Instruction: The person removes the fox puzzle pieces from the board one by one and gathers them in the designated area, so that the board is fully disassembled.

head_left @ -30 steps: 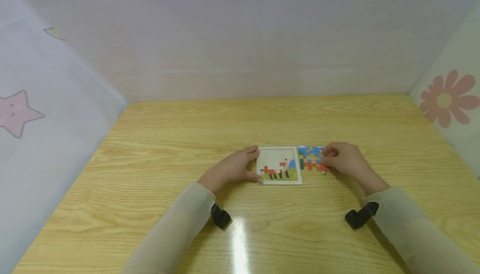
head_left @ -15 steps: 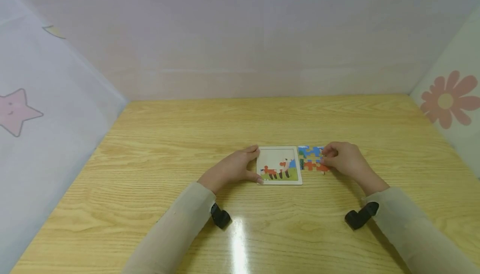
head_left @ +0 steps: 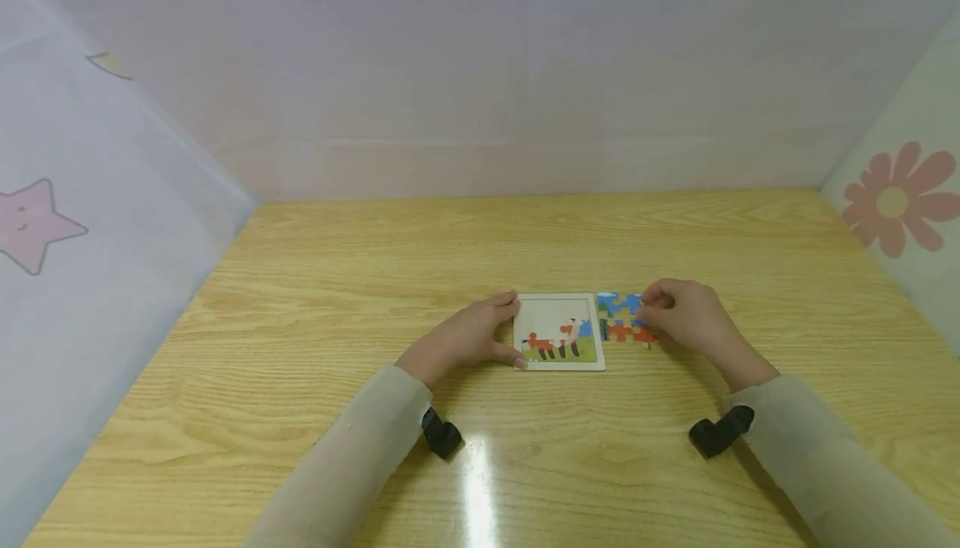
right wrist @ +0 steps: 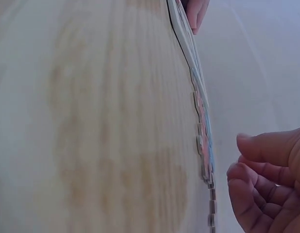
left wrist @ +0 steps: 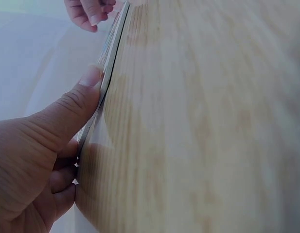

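In the head view, a square puzzle board with a pale frame lies flat on the table. Animal and grass pieces fill its lower part; the upper part is bare. My left hand holds the board's left side, thumb at the lower corner and fingers at the upper one. In the left wrist view, that thumb presses on the board's edge. Loose blue and red puzzle pieces lie against the board's right side. Above their right end hovers my right hand, thumb and fingertips apart, with nothing visible between them in the right wrist view.
The wooden table extends around the board on all sides. A pale cloth wall stands along the back, with printed cloth panels at left and right. Black wrist cameras sit low beside each wrist.
My right hand has shifted slightly up and to the left, and its fingers have come off the red pieces at the right end. The left hand and the board have stayed put.
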The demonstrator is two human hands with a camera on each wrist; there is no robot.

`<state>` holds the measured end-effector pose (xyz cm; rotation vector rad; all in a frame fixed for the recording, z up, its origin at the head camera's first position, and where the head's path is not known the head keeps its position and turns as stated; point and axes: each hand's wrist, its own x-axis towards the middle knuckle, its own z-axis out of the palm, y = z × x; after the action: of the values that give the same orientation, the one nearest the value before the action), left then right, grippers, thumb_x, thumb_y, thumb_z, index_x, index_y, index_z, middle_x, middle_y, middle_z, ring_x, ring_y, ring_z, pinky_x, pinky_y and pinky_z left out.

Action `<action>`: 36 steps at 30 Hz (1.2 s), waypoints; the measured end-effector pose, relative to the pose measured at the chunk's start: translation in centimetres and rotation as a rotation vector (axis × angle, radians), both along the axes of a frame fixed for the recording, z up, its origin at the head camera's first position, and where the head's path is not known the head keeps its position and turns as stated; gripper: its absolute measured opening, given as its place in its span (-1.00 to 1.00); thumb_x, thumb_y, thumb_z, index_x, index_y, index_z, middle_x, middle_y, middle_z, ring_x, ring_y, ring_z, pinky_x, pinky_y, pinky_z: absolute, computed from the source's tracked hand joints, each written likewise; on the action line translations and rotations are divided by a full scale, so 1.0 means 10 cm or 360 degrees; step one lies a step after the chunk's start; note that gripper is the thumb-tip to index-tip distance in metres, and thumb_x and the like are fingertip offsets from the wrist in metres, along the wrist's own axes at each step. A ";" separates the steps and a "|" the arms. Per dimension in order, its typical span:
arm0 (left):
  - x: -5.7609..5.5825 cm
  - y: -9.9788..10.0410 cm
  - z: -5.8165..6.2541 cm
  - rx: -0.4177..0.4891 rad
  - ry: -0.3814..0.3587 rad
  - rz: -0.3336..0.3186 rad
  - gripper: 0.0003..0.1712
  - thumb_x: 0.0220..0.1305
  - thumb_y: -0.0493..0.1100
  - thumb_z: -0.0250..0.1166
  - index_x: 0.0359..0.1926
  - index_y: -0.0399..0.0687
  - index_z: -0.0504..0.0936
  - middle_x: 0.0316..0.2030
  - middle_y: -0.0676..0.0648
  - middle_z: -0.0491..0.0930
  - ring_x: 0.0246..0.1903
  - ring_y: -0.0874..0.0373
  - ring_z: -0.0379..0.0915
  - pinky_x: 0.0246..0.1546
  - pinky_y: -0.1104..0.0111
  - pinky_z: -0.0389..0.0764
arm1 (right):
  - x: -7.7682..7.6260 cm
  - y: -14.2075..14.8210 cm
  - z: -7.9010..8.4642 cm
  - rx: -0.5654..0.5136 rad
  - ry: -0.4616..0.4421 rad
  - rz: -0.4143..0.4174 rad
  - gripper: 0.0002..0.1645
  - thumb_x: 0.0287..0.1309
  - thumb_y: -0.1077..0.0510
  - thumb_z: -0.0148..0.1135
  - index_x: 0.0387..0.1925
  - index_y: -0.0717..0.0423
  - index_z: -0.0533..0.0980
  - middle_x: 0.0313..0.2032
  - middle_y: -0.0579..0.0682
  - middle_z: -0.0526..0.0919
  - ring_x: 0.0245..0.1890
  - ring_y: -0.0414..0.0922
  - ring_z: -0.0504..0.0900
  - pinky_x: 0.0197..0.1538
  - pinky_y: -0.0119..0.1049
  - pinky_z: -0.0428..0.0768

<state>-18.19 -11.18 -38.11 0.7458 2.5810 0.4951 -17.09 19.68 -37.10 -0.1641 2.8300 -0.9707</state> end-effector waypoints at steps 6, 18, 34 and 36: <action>0.01 0.00 0.01 -0.0003 0.0005 -0.0004 0.13 -0.02 0.27 0.31 0.42 -0.14 0.01 0.44 -0.03 -0.11 0.40 0.05 -0.14 0.35 0.25 0.07 | 0.02 -0.02 0.05 -0.0048 0.0030 0.0011 -0.64 0.20 0.04 0.17 -0.10 0.24 0.53 -0.29 0.10 0.61 -0.30 -0.03 0.52 -0.27 -0.21 0.49; -0.01 0.01 0.02 0.0002 -0.0032 0.0027 0.13 -0.04 0.25 0.33 0.41 -0.14 0.01 0.44 -0.02 -0.14 0.40 0.04 -0.16 0.36 0.24 0.06 | -0.03 -0.14 0.07 -0.0140 0.0156 0.0111 -0.69 0.17 0.11 0.23 -0.11 0.23 0.55 -0.29 0.09 0.63 -0.31 -0.07 0.55 -0.29 -0.29 0.52; -0.04 0.02 0.01 0.0021 -0.0033 0.0018 0.12 -0.04 0.24 0.34 0.41 -0.15 0.02 0.44 -0.04 -0.13 0.41 0.04 -0.17 0.36 0.25 0.06 | -0.11 -0.37 0.03 -0.0072 0.0173 0.0385 -0.63 0.06 0.13 0.32 -0.11 0.25 0.56 -0.28 0.05 0.61 -0.27 -0.07 0.52 -0.18 -0.16 0.54; -0.04 0.02 0.01 0.0022 -0.0030 0.0017 0.13 -0.04 0.24 0.34 0.41 -0.15 0.02 0.44 -0.05 -0.13 0.41 0.04 -0.16 0.36 0.24 0.06 | -0.11 -0.40 0.02 -0.0079 0.0173 0.0431 -0.61 0.05 0.14 0.33 -0.09 0.27 0.55 -0.26 0.07 0.60 -0.25 -0.06 0.51 -0.17 -0.16 0.53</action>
<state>-18.60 -10.99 -38.05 0.7289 2.5677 0.5213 -18.19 15.67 -36.93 -0.6056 2.7807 -0.9974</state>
